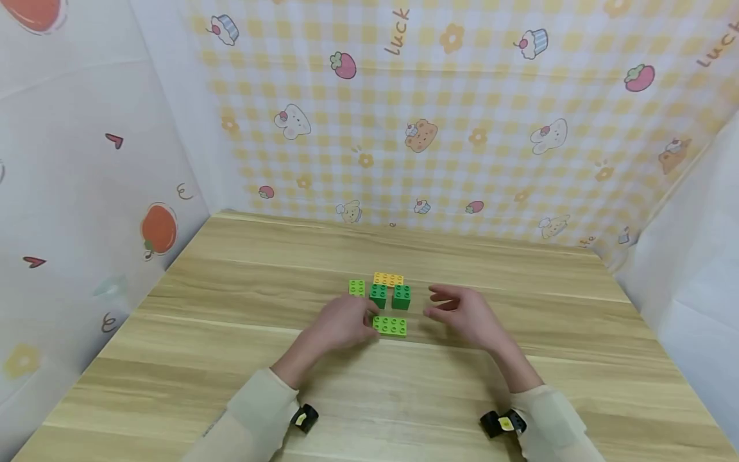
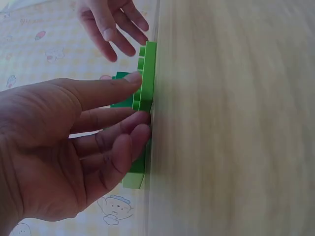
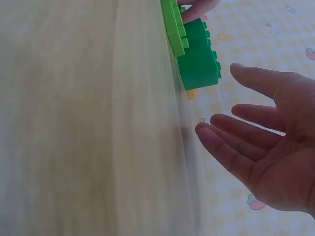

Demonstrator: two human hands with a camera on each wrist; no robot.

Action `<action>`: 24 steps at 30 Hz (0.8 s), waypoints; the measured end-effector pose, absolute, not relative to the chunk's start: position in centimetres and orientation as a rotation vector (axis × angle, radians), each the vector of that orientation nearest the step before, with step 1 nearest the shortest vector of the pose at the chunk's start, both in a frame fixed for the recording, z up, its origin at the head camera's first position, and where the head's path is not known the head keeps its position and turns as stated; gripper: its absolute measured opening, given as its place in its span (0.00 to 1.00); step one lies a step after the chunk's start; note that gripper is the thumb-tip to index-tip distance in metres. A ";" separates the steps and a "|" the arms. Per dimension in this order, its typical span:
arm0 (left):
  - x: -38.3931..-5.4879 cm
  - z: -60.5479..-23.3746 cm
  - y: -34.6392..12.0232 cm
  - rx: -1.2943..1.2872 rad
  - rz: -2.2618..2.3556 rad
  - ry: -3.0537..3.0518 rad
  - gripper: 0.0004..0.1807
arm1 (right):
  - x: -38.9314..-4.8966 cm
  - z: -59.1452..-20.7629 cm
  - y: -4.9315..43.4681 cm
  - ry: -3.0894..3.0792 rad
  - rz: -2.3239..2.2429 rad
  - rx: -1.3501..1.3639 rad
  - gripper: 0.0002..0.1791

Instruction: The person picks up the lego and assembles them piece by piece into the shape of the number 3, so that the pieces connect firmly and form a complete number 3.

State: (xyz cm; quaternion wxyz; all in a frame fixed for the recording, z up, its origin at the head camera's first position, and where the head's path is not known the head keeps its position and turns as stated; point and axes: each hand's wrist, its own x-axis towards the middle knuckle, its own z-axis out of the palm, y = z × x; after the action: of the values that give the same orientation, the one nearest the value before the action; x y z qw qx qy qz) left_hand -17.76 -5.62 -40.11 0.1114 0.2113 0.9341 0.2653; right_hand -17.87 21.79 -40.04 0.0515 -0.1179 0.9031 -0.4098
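My left hand (image 1: 343,324) reaches in from the left, its thumb right at the left end of a flat lime green eight-stud brick (image 1: 390,326). Its index finger extends toward the left of two dark green bricks (image 1: 378,296). In the left wrist view the thumb and the loosely bent fingers stand apart, with the lime brick (image 2: 147,78) just beyond the fingertips. My right hand (image 1: 467,314) hovers to the right of the second dark green brick (image 1: 401,296), holding nothing. In the right wrist view its fingers (image 3: 236,140) are spread, apart from the dark green brick (image 3: 199,69).
A yellow eight-stud brick (image 1: 389,279) lies behind the dark green pair. Another lime green brick (image 1: 356,287) sits left of them, partly hidden by my left hand. All rest on a wood-grain table (image 1: 369,398), backed by a patterned cloth (image 1: 392,179).
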 end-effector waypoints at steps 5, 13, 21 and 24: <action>-17.6 -40.3 -5.4 0.629 0.769 2.749 0.24 | -18.5 -40.5 21.2 2.708 -1.295 -0.333 0.31; -17.5 -40.4 -5.4 0.650 0.739 2.754 0.22 | -19.7 -41.2 20.2 2.637 -1.379 -0.266 0.29; -17.5 -40.4 -5.3 0.640 0.752 2.742 0.20 | -20.8 -41.8 19.6 2.583 -1.414 -0.264 0.29; -17.5 -40.4 -5.3 0.640 0.754 2.736 0.20 | -21.0 -42.0 19.4 2.584 -1.412 -0.277 0.29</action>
State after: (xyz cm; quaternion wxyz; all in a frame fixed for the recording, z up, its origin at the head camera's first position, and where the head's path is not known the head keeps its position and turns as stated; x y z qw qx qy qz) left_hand -17.53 -5.31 -40.42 0.1157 0.2185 0.9341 0.2574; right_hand -21.05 19.39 -42.01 0.0917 -0.0933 0.8701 -0.4752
